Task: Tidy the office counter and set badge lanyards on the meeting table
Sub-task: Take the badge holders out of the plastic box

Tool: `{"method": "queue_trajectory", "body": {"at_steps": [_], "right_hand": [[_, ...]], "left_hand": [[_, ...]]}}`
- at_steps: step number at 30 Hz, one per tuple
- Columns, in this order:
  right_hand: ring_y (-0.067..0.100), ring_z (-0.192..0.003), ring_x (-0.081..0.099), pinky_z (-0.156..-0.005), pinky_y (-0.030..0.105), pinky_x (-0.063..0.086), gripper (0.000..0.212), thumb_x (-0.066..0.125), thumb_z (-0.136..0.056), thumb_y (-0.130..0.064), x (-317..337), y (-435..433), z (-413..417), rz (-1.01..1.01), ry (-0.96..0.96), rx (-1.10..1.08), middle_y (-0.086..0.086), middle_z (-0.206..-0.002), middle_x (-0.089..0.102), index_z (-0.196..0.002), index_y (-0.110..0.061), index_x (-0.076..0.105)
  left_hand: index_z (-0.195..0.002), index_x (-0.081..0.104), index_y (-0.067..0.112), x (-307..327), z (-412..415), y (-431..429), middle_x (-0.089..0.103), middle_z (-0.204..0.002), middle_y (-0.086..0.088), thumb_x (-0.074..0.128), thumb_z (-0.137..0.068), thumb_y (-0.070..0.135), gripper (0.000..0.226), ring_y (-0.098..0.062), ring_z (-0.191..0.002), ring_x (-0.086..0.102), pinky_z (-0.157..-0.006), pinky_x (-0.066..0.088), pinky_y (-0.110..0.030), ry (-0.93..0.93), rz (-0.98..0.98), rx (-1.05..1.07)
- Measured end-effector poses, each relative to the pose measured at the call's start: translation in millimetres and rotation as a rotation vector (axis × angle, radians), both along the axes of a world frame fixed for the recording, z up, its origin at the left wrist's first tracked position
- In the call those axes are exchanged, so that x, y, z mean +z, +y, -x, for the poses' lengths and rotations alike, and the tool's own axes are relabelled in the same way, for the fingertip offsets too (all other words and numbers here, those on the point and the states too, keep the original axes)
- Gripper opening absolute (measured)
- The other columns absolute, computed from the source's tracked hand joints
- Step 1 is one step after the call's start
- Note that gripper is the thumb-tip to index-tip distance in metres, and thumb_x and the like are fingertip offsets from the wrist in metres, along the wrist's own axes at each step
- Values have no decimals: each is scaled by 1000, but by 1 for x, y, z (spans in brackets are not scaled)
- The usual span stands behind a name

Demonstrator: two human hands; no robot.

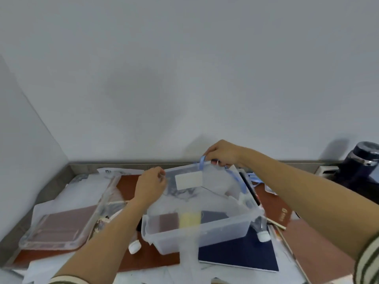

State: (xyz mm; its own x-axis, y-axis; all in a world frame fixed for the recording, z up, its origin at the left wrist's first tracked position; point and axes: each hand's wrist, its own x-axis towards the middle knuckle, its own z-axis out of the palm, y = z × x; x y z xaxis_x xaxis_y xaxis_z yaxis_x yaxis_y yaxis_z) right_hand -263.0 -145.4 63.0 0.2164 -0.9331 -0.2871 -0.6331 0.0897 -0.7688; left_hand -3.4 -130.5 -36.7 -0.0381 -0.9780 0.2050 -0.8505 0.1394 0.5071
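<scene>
A clear plastic bin [221, 226] stands in the middle of the counter. Over its far side my right hand [222, 153] is shut on a light blue badge lanyard [235, 177], whose strap loops up at my fingers and trails down the bin's right side. A white badge card [188, 180] hangs blurred between my hands above the bin. My left hand [150, 186] is closed at the card's left edge; whether it grips the card or the lanyard clip I cannot tell. More light blue strap [254, 179] lies on the counter behind the bin.
The bin's clear lid [61, 228] lies to the left on white papers. A dark blue notebook [240, 255] sits under the bin's right front, a brown notebook [276, 210] further right. Two small white-capped bottles [261, 230] lie nearby. A dark flask [361, 160] stands far right.
</scene>
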Motion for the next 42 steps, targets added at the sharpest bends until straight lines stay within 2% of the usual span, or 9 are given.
{"method": "queue_trajectory", "body": {"at_steps": [5, 9, 13, 16, 22, 26, 35, 39, 42], "right_hand": [[14, -53, 45, -49, 23, 39, 21, 54, -96, -10, -48, 4, -16, -98, 35, 126, 6, -70, 56, -110, -2, 66], [20, -76, 63, -69, 30, 59, 27, 53, -98, -18, -76, 7, -32, -149, 186, 307, 13, -90, 68, -113, 1, 65], [26, -91, 64, -71, 32, 60, 30, 57, -95, -22, -80, 0, -24, -40, 361, 334, 17, -107, 66, -114, -1, 67], [27, -81, 61, -73, 36, 60, 29, 61, -92, -14, -80, -2, -9, -45, 555, 368, 19, -100, 66, -116, 1, 65], [27, -107, 60, -83, 33, 51, 56, 78, -80, -25, -106, 24, -12, -158, 926, 579, 9, -123, 60, -129, -10, 56], [24, -95, 59, -88, 37, 50, 48, 80, -75, -26, -128, 28, -13, -138, 1046, 623, 7, -108, 64, -117, -16, 60], [28, -104, 60, -94, 41, 50, 47, 81, -77, -29, -129, 22, -11, -133, 998, 586, 9, -117, 62, -116, -13, 60], [28, -103, 60, -95, 41, 50, 44, 80, -78, -29, -132, 20, -8, -129, 1003, 580, 9, -117, 63, -114, -12, 62], [28, -104, 59, -95, 39, 49, 42, 79, -79, -27, -130, 21, -8, -121, 999, 580, 9, -117, 62, -114, -13, 61]], "left_hand": [[-100, 67, 7, -11, 4, 26, 63, -100, -11, 58, -88, 14, 16, -29, -96, 56, -82, 47, -38, -51, 113, 133], [-106, 65, 9, -17, 1, 45, 60, -105, -9, 57, -89, 16, 20, -27, -101, 52, -87, 46, -40, -92, 74, 166], [-108, 64, 10, -16, 2, 46, 61, -104, -7, 54, -91, 18, 21, -24, -100, 51, -87, 45, -36, -173, 98, 162], [-109, 65, 11, -14, 6, 38, 62, -109, -6, 54, -91, 16, 21, -25, -105, 51, -88, 41, -34, -274, 147, 108], [-133, 51, 25, -19, 53, 12, 52, -125, -3, 49, -94, 8, 42, -23, -110, 53, -90, 48, -35, -452, -135, -288], [-150, 26, 34, -35, 73, -6, 49, -136, -7, 48, -93, 5, 67, -28, -112, 57, -85, 47, -34, -648, -283, -433], [-119, 60, 2, -48, 41, -25, 65, -115, -12, 55, -94, 14, 28, -28, -104, 62, -87, 49, -34, -936, -525, -449], [-64, 54, 11, -13, 37, -28, 59, -74, -5, 61, -88, 22, 26, -20, -68, 54, -65, 43, -28, -609, -588, -460], [-53, 53, 19, 15, 14, -23, 61, -94, -1, 66, -81, 20, 31, -15, -76, 57, -67, 41, -24, -86, -367, -362]]}}
